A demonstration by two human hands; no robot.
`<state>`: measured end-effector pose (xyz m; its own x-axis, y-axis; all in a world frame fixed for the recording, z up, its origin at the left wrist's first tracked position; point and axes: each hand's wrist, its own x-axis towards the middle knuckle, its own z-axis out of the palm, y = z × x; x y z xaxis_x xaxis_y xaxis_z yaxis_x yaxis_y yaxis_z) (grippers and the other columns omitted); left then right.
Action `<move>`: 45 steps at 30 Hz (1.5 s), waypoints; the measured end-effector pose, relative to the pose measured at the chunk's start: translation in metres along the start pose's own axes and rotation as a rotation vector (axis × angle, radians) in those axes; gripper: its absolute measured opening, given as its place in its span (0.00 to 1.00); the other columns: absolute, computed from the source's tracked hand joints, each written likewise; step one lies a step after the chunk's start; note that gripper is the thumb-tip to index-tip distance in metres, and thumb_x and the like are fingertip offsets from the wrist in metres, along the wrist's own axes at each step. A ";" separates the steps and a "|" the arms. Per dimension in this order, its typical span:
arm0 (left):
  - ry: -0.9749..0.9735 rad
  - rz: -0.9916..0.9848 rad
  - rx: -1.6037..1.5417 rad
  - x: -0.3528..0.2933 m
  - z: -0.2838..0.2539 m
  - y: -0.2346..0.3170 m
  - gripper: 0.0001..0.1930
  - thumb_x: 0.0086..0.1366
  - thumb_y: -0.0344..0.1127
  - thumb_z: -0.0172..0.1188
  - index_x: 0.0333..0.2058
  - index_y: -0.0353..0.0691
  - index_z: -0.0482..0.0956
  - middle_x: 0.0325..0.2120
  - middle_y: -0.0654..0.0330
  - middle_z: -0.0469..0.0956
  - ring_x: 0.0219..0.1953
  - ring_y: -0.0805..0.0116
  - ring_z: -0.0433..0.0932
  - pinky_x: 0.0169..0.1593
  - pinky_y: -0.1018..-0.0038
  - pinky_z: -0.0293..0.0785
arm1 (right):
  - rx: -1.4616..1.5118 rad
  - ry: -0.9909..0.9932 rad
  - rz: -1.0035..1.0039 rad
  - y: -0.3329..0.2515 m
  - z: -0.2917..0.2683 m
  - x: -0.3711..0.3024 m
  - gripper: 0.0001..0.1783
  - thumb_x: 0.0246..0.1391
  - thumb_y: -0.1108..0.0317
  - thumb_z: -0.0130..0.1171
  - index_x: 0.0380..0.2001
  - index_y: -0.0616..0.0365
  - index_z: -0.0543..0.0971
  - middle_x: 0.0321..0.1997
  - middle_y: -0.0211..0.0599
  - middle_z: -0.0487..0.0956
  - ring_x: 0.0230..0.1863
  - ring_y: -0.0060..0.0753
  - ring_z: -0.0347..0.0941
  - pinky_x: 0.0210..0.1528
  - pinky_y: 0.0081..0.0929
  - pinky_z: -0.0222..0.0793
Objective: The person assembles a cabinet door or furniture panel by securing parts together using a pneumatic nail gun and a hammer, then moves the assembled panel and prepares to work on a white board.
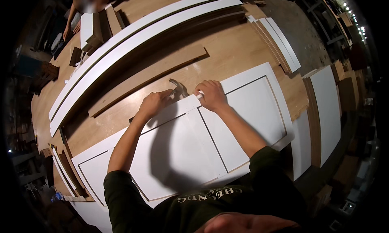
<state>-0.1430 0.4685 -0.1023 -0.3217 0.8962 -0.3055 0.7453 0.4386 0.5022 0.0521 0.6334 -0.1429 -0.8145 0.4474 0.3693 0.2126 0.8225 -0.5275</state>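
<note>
My left hand is wrapped round the handle of a claw hammer, whose metal head lies just past the far edge of a white panel. The panel lies flat in front of me, with dark grooves marking out rectangles on it. My right hand is closed at the same far edge, to the right of the hammer head. Its fingers grip a small white piece that touches the panel edge. Most of that piece is hidden under the fingers, so its kind is unclear.
A brown board lies beyond the panel on the wooden table. Long white strips are stacked behind it. More white boards sit at the far right, and a thick white-faced stack stands nearer. Another person's hand shows at the far left.
</note>
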 end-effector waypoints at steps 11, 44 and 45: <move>0.039 0.014 -0.125 0.014 -0.015 -0.005 0.16 0.64 0.39 0.52 0.50 0.50 0.78 0.37 0.49 0.80 0.39 0.47 0.79 0.45 0.58 0.74 | -0.124 0.048 0.097 0.007 0.002 -0.005 0.02 0.43 0.71 0.55 0.23 0.51 0.73 0.28 0.32 0.72 0.36 0.40 0.68 0.44 0.37 0.61; -0.044 0.136 0.053 0.105 0.032 0.103 0.19 0.63 0.38 0.50 0.52 0.47 0.76 0.36 0.45 0.79 0.41 0.47 0.79 0.46 0.59 0.73 | -0.191 0.176 0.148 0.125 -0.074 -0.018 0.04 0.40 0.70 0.58 0.25 0.49 0.76 0.33 0.31 0.75 0.45 0.36 0.70 0.55 0.36 0.60; -0.080 0.157 -0.013 0.106 0.021 0.112 0.19 0.63 0.38 0.51 0.52 0.46 0.75 0.36 0.44 0.79 0.40 0.46 0.79 0.45 0.59 0.73 | -0.192 0.210 0.149 0.127 -0.073 -0.020 0.04 0.40 0.70 0.58 0.24 0.49 0.76 0.34 0.31 0.75 0.45 0.36 0.70 0.55 0.37 0.59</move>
<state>-0.0811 0.6117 -0.0955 -0.1541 0.9460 -0.2853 0.7748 0.2949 0.5592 0.1345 0.7550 -0.1615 -0.6416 0.6144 0.4591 0.4358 0.7846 -0.4410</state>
